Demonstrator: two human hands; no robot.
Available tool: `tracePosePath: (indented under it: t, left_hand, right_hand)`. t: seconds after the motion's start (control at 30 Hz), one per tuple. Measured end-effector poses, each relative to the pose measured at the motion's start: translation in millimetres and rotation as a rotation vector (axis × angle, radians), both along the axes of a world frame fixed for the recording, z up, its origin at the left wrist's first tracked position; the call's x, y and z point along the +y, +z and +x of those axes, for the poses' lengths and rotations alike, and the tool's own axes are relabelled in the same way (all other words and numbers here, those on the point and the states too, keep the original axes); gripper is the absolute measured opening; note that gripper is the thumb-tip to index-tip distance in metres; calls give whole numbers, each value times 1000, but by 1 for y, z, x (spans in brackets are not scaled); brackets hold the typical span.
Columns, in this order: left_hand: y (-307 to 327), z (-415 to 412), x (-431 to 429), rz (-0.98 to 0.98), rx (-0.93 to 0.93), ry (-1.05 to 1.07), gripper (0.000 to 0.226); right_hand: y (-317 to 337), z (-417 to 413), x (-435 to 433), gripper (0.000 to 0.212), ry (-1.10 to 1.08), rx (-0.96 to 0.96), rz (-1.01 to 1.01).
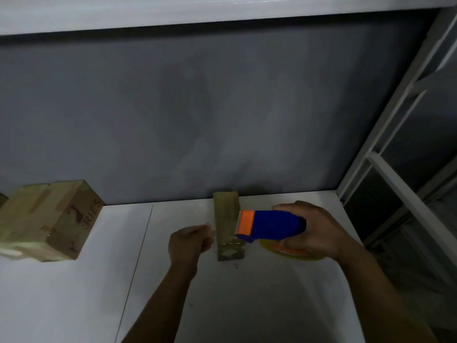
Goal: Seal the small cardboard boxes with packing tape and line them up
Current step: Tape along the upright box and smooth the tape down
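small cardboard box (225,219) standing on end at the middle of the white tabletop (74,293), close to the grey wall (222,107), with glossy tape showing across its lower front. gripping a blue and orange tape dispenser (269,225) in the right hand (319,231), fingers and thumb wrapping round the blue body, the orange end lying against the right edge of the box. yellowish tape roll (291,254) showing under that hand, just to the right of the box. holding the left hand (190,241) just beside the left face of the box, fingers curling in towards it; impossible to tell from this view whether those fingers are pinching tape or touching the cardboard. taped boxes (47,219) sitting together well apart to the left, against the wall, one of them bearing red print ending in "ries". white rack frame (385,174) rising at the right edge of the tabletop.
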State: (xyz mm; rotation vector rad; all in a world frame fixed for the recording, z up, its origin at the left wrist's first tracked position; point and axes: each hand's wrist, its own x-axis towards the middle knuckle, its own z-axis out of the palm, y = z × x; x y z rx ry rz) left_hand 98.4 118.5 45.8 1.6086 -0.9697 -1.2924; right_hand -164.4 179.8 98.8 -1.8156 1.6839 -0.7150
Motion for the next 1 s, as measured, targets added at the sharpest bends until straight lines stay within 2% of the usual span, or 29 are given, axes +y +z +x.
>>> tracePosePath:
  t: [0.27, 0.37, 0.67, 1.0]
  left_hand:
    - [-45, -5, 14, 136, -102, 92, 21]
    - [-51, -6, 11, 157, -87, 93, 20]
    - [-67, -8, 4, 140, -208, 37, 27]
    - [-85, 24, -5, 120, -254, 10, 25]
  right_hand:
    - [-28, 1, -8, 74, 69, 145, 49]
    - [-34, -1, -14, 73, 66, 171, 52]
    - [-55, -1, -23, 70, 40, 155, 134]
    - [-77, 24, -25, 71, 61, 21, 177]
